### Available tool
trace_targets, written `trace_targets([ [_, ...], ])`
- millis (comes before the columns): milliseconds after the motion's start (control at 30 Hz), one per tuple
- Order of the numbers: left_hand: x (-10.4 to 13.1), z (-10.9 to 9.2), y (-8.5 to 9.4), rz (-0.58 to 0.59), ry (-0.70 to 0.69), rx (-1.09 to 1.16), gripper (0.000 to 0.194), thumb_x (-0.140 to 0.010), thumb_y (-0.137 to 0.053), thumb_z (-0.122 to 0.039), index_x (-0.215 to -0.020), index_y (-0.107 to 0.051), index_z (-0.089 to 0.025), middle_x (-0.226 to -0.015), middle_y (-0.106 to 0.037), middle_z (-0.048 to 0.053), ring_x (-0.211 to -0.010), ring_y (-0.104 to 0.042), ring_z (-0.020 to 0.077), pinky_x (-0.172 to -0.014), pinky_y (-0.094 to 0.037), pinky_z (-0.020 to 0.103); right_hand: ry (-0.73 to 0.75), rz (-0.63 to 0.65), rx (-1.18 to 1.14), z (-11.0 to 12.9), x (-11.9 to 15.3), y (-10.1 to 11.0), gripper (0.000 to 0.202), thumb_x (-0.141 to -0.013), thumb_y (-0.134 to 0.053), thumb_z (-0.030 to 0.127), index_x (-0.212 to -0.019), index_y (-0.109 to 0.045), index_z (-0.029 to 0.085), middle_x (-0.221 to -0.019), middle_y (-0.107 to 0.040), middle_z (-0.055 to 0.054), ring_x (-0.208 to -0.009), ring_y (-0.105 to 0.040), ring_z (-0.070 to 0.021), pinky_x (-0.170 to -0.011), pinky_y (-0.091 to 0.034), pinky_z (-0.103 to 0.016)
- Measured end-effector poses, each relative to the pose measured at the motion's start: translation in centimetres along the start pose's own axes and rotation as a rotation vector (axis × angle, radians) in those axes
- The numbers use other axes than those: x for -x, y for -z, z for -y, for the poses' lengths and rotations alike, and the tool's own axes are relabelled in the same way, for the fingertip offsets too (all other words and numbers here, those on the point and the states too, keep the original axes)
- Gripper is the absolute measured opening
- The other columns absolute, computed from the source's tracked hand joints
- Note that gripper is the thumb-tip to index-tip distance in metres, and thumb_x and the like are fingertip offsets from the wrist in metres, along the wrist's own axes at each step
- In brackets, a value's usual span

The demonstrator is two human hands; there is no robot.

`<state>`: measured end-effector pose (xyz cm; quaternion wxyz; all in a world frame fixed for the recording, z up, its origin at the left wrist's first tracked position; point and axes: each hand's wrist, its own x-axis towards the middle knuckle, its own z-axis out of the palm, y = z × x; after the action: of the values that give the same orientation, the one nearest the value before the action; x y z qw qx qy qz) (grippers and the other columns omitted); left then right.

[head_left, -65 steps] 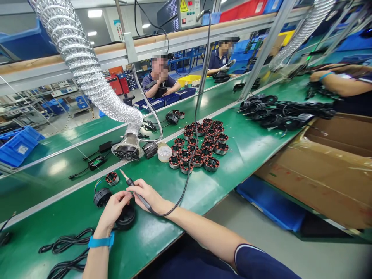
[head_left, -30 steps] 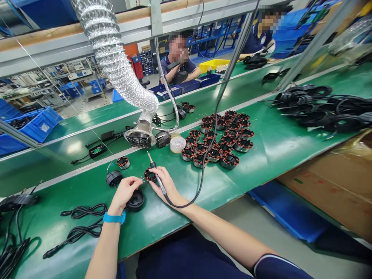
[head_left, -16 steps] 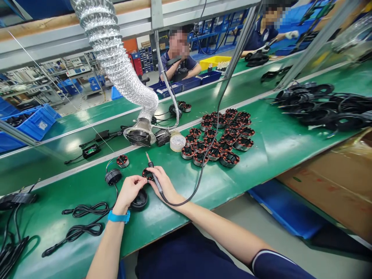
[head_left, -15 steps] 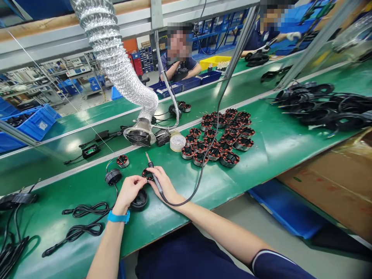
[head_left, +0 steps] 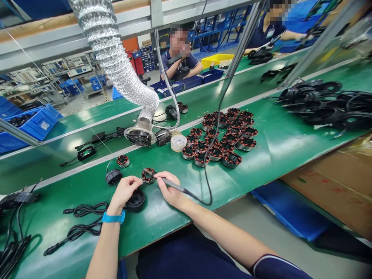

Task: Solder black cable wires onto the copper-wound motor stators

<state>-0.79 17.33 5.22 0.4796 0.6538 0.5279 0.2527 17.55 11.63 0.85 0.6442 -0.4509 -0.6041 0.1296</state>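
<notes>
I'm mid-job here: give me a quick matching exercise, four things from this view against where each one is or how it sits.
1. Soldering iron
2. Blue wristband
3. Silver flexible duct
4. Yellow bin

A. Across the bench, behind dark blue bins
B. Held in the right hand
C. Hanging down to a round black grille
D. Around the wrist of the left hand

Pairs: 1-B, 2-D, 3-C, 4-A

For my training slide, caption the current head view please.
Right hand angles a soldering iron over a copper-wound ring; left hand pinches thin wires beside it.
</notes>
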Motion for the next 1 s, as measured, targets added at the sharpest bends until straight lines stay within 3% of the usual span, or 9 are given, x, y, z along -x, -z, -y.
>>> trace_targets([
  [200, -0.24, -0.07, 0.43, 0.038, 0.019, -0.004, 0.034, -0.068, -0.068, -0.048, -0.066, -0.069, -0.014, -0.058, -0.058, 0.001, -0.056, -0.044, 0.0136, -0.055, -0.031, 0.026, 0.049, 0.009, -0.006, 0.4, 0.43, 0.61, 0.025, -0.092, -0.044, 0.026, -0.078, -0.064, 0.021, -0.071, -0.069, -0.003, -0.064, -0.066, -0.0177, -0.067, -0.054, -0.032],
  [733, -0.32, 0.14, 0.67, 0.016, 0.007, 0.045, 0.034, -0.067, -0.068, -0.048, -0.066, -0.069, -0.014, -0.053, -0.053, -0.001, -0.053, -0.041, 0.0126, -0.054, -0.029, 0.026, 0.047, 0.073, -0.007, 0.74, 0.19, 0.31, 0.024, -0.094, -0.044, 0.025, -0.081, -0.064, 0.022, -0.074, -0.071, -0.002, -0.067, -0.067, -0.0162, -0.068, -0.053, -0.029],
  [1000, -0.33, 0.17, 0.67, -0.007, 0.008, 0.042, 0.036, -0.067, -0.069, -0.049, -0.066, -0.068, -0.013, -0.054, -0.052, -0.002, -0.054, -0.04, 0.0119, -0.054, -0.029, 0.025, -0.042, 0.065, -0.093, 0.81, 0.22, 0.12, 0.026, -0.095, -0.046, 0.028, -0.08, -0.065, 0.021, -0.052, -0.054, 0.002, -0.06, -0.063, -0.0166, -0.067, -0.053, -0.029],
])
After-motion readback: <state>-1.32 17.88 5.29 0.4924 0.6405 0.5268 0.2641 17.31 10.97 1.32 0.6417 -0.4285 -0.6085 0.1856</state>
